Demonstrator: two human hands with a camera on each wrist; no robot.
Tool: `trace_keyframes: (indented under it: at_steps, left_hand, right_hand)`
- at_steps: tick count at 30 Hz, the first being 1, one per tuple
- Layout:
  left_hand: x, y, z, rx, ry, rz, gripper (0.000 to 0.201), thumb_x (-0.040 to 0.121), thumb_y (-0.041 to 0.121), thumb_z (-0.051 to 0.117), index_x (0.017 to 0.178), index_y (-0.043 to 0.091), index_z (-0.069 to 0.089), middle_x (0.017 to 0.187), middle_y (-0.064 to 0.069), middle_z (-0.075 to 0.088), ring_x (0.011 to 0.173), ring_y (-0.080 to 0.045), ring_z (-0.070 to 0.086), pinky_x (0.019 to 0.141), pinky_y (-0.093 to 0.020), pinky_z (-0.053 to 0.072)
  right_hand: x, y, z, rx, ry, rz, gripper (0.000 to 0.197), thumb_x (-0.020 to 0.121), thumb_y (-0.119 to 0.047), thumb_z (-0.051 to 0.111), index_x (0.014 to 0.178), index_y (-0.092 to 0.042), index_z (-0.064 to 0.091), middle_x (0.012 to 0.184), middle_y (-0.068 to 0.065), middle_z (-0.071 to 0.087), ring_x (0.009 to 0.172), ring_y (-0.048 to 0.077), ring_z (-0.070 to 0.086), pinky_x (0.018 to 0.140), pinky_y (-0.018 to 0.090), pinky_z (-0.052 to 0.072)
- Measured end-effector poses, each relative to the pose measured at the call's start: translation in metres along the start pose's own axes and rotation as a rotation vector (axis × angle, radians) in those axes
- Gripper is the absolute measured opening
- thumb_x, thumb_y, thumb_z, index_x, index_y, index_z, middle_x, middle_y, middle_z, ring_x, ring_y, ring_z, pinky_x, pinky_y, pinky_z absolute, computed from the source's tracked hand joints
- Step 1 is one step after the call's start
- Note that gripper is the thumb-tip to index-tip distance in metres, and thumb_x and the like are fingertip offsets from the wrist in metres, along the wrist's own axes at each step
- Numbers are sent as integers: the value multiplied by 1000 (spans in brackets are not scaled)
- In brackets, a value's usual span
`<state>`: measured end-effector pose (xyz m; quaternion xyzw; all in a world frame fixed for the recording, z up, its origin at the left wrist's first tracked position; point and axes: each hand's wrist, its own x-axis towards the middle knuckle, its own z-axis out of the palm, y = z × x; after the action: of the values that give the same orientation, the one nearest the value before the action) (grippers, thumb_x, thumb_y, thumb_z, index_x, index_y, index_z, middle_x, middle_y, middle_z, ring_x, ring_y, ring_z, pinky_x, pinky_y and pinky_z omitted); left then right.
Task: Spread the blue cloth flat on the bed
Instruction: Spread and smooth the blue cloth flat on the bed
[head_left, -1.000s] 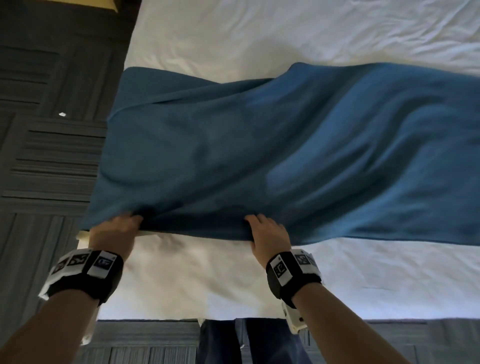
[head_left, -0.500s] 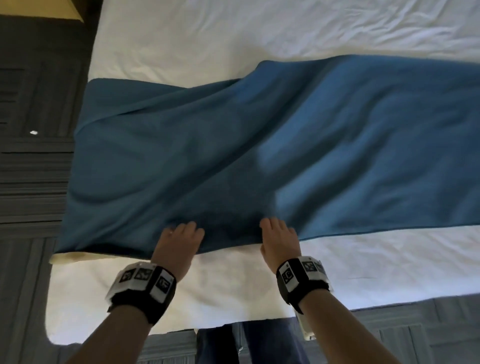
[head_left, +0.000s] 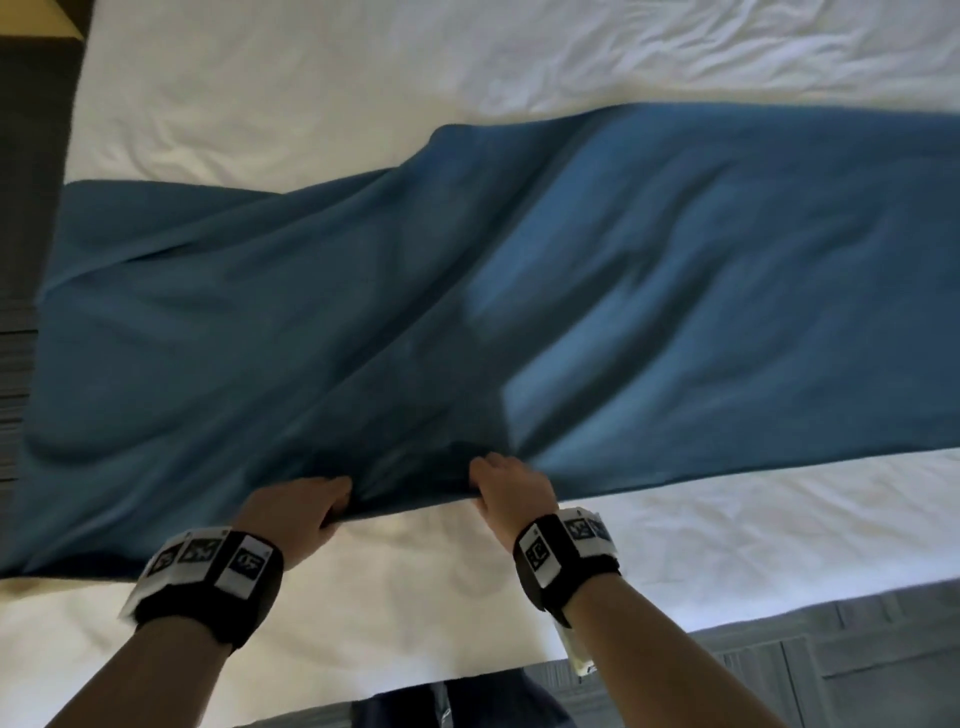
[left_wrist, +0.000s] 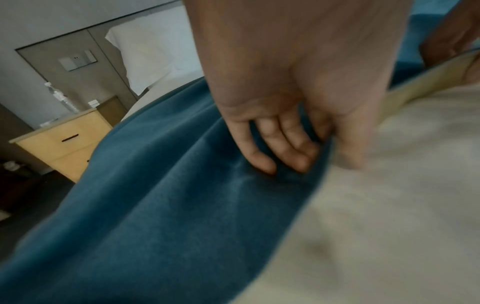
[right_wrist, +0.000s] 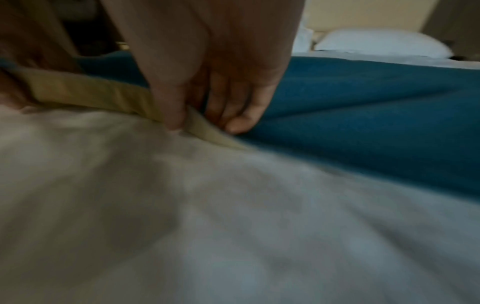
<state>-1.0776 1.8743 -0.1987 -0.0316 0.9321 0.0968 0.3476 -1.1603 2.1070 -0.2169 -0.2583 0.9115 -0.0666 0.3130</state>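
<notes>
Blue cloth (head_left: 519, 291) near edge pinched by left hand (head_left: 298, 512) and right hand (head_left: 511, 486); could bunch if tugged unevenly

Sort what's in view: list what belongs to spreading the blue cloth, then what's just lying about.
Part of the job:
blue cloth
bed
left hand, gripping the cloth's near edge
right hand, pinching the same edge

Just there:
wooden nightstand
pillow
wall panel with switches

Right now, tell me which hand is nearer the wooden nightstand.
Left. The left hand grips the blue cloth on the side where the wooden nightstand stands; the right hand grips it farther away.
</notes>
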Motion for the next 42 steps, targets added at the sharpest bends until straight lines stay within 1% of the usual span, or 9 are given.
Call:
trace_keyframes:
  at_steps: [2,5,9,14,18,23,29,37,42]
  left_hand:
    - [-2,1,-11,-50,-92,-20,32,76,60,56,90,34,44,90,16,51,96,-13,58,72,-27,41]
    - [3,1,-30,-135,-25,-124,35,81,63,48,91,30,50,85,10,58,92,-16,61,72,-28,42]
    - [23,-9,-61,-157,183,-151,38,93,42,24,91,21,55,104,-5,66,97,-27,63,83,-37,49]
    - [55,-28,-90,-52,483,-80,48,77,27,27,86,4,69,89,-21,66,69,-36,66,58,-44,52]
    - [88,-57,-114,-38,486,-150,40,82,19,39,107,4,65,119,-20,61,98,-37,64,74,-48,50]
    - [136,-104,-142,-66,452,-218,50,91,17,46,140,16,36,154,-4,24,135,-25,34,102,-45,36]
    - [174,-149,-165,-144,491,-256,74,87,31,57,147,19,16,159,-1,7,118,-31,51,80,-46,50]
    - [193,-170,-163,-98,342,-300,82,84,50,55,148,24,11,140,-8,32,97,-33,61,70,-38,47]
    - [201,-173,-187,-75,507,-278,58,92,55,31,142,27,29,111,-10,66,86,-34,66,60,-32,37]
  right_hand:
    - [5,-4,-10,40,-124,-95,31,88,-32,56,114,-18,49,119,7,56,109,29,55,82,41,46]
    - [17,-8,-30,91,-73,-166,39,87,-51,50,110,-19,49,109,5,61,100,27,58,72,33,39]
    - [50,-2,-65,98,106,-186,28,95,-40,39,101,-15,51,103,6,61,97,28,57,74,36,42]
    - [106,-1,-99,-3,258,-186,25,95,-30,41,106,-12,54,110,9,56,103,28,52,80,39,43]
    - [156,-9,-125,8,331,-133,29,92,-27,46,118,-14,50,119,8,50,109,28,48,84,41,44]
    - [214,-25,-158,-51,361,-48,57,91,-22,46,142,-16,24,148,7,29,132,26,31,96,43,42]
    - [276,-50,-176,-72,334,19,89,79,3,52,147,-26,3,157,1,6,141,26,16,92,48,47]
    - [299,-52,-162,-139,154,120,100,77,-13,70,147,-25,0,144,4,28,127,29,35,85,42,49]
    - [310,-48,-181,-33,184,136,91,81,-12,58,146,-31,-3,129,4,48,96,29,57,65,37,43]
